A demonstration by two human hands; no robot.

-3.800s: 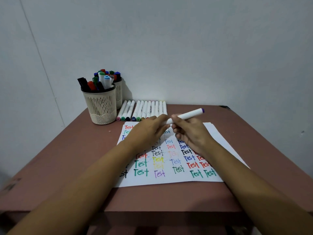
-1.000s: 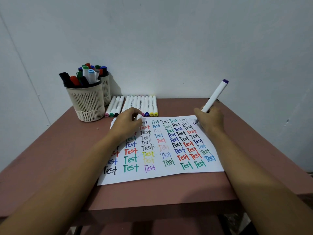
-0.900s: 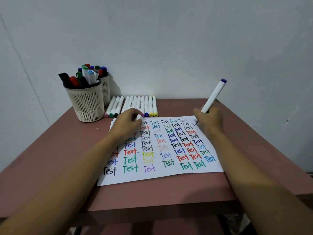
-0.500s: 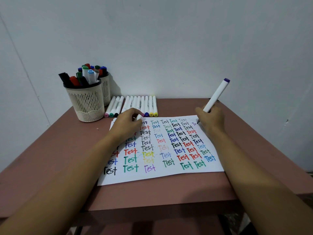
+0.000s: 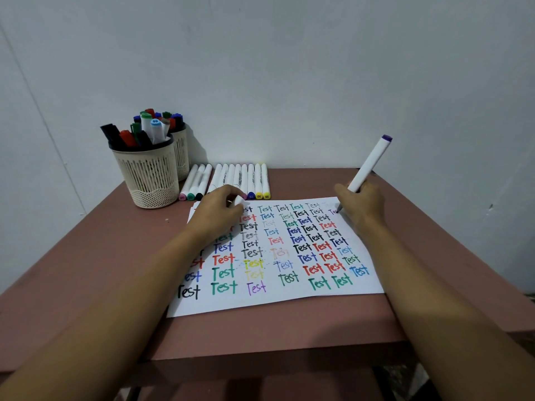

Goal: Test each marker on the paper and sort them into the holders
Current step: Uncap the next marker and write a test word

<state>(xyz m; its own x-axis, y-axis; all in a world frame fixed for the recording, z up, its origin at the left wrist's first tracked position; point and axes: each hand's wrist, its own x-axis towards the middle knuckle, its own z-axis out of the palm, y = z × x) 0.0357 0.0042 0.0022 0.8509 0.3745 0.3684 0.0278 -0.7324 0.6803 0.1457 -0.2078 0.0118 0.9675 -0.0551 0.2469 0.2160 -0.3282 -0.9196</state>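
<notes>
Gripping a purple-ended marker [image 5: 370, 164] in a writing hold, the right hand [image 5: 362, 205] presses its tip to the upper right corner of the paper [image 5: 289, 301], right of centre in the frame, where faint purple letters sit beside rows of the word "Test" in many colours. The left hand [image 5: 218, 214], at centre frame, rests on the sheet's upper left corner, fingers curled round a small white cap [image 5: 239, 200]. Behind it a row of white markers [image 5: 241, 178] lies side by side on the brown desk [image 5: 86, 270] against the wall [image 5: 289, 82]. At upper left, two cream mesh holders stand one behind the other, the front holder [image 5: 150, 178] and the rear holder [image 5: 183, 157] both full of markers.
</notes>
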